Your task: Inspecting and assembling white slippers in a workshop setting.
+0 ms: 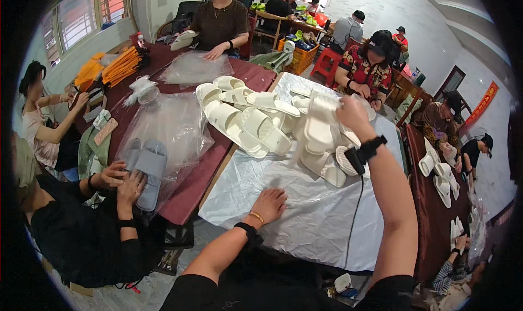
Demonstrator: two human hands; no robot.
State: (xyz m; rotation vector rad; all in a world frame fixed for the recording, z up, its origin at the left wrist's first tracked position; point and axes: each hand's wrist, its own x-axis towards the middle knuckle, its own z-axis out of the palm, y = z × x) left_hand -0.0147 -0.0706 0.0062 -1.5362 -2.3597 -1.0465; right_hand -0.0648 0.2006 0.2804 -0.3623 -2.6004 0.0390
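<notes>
Near the front of the table my left hand [269, 205] lies palm down, its fingers stretched over the shiny wrinkled plastic sheet [256, 175]. Beyond it, my right hand [353, 115] is closed on the edge of a cream slipper [321, 128], which looks smeared by motion. More cream slippers [344, 161] sit under and around that one. To their left is a heap of cream slippers [239, 123] in loose pairs. A dark cable [357, 218] hangs from the band on my right wrist.
At left, a co-worker's hands [122, 183] rest by a grey slipper [150, 175] on clear plastic bags [163, 126]. Across the table, another person [366, 66] works. Orange packets [124, 66] lie far left. A red stool [328, 63] stands behind. Cream slippers [438, 172] lie on the right table.
</notes>
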